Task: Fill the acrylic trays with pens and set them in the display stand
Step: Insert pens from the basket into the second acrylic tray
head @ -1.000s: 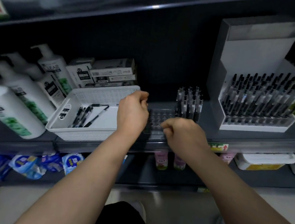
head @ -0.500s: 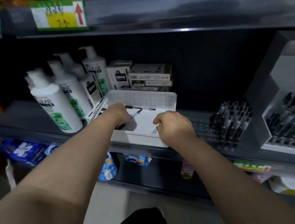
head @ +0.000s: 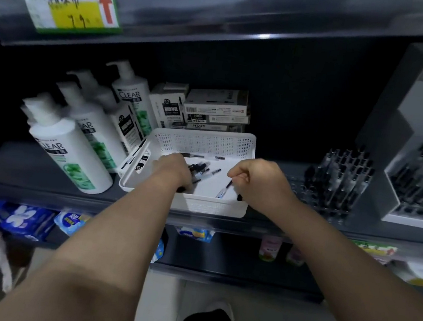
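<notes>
Lying loose in the white basket (head: 204, 143), the pens (head: 202, 166) are bunched under the left hand (head: 174, 172), whose fingers curl round several. The right hand (head: 258, 181) pinches a single pen (head: 224, 190) near the basket's front wall. Right of the basket stands the acrylic tray (head: 299, 189), part-filled with upright pens, and beyond it the display stand (head: 402, 145). Shampoo bottles (head: 69, 149) stand left of the basket, pen boxes (head: 216, 108) behind it.
</notes>
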